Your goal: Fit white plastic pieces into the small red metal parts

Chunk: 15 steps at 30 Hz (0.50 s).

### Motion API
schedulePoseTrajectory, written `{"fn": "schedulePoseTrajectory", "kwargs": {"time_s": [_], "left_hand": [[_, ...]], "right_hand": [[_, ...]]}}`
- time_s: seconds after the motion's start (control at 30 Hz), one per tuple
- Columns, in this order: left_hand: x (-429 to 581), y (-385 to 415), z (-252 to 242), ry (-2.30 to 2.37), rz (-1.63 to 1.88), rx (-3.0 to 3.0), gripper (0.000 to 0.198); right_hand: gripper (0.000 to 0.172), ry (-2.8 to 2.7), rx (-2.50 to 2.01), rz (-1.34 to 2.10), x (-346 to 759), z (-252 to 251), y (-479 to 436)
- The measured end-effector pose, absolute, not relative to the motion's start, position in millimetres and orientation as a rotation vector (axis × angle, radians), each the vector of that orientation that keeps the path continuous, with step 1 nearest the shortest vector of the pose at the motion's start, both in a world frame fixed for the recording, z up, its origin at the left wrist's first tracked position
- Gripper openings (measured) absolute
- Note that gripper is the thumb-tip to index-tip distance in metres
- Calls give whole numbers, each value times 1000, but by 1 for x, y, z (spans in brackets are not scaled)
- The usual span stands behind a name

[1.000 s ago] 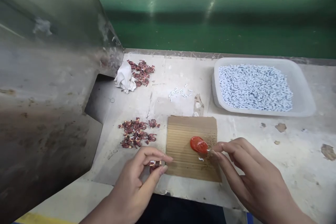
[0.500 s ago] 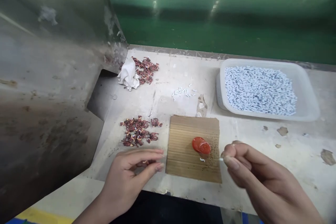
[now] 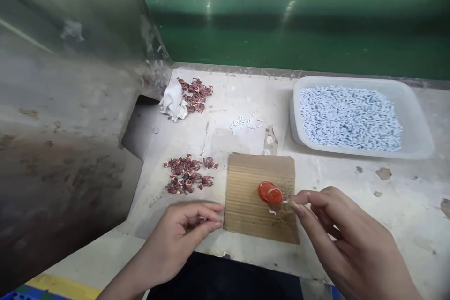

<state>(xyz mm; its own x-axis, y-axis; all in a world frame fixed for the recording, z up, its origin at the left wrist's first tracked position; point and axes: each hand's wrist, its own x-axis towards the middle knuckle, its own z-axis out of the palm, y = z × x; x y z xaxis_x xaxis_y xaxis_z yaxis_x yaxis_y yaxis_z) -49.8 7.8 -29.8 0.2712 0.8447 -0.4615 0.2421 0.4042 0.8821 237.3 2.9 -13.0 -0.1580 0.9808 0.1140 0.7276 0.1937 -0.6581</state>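
My left hand [image 3: 183, 232] is closed around a small reddish-brown figure [image 3: 202, 219], mostly hidden by the fingers, left of the cardboard piece [image 3: 242, 215]. Between thumb and forefinger, my right hand [image 3: 337, 225] pinches a tiny white curved piece [image 3: 285, 202]. Its tip is close to the red blob on a small red disc [image 3: 270, 192] on the cardboard; I cannot tell whether they touch. Another white curved piece [image 3: 272, 212] lies just below the disc. Several similar reddish-brown figures [image 3: 186, 171] with pale bands lie beyond my left hand.
A translucent tub [image 3: 418, 136] of pale blue-white curved pieces [image 3: 351, 117] stands at the right. Loose white pieces [image 3: 242, 122] lie mid-table. More figures [image 3: 198, 93] sit beside a crumpled white cloth [image 3: 174, 101]. A metal panel [image 3: 70, 117] rises at left; a green surface [image 3: 281, 28] runs behind.
My right hand has moved left, bringing the white piece from the cardboard's right edge to near the red disc. My left hand has shifted slightly right and its fingertips have drawn closer together.
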Motion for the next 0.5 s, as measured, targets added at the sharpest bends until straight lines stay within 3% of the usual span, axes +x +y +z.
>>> {"fn": "schedulePoseTrajectory", "kwargs": {"time_s": [0.2,0.3,0.5], "left_hand": [[-48,0,-30,1402,660,1285,14],[-48,-2,-32,1414,808,1303,24],[-48,4,-26,1398,996,1413,22]], "right_hand": [[25,-2266,-1553,328,242,-23,16],[28,-2353,-1518,239,246,-29,17],[29,-2454,-1460,191,255,-41,15]]}}
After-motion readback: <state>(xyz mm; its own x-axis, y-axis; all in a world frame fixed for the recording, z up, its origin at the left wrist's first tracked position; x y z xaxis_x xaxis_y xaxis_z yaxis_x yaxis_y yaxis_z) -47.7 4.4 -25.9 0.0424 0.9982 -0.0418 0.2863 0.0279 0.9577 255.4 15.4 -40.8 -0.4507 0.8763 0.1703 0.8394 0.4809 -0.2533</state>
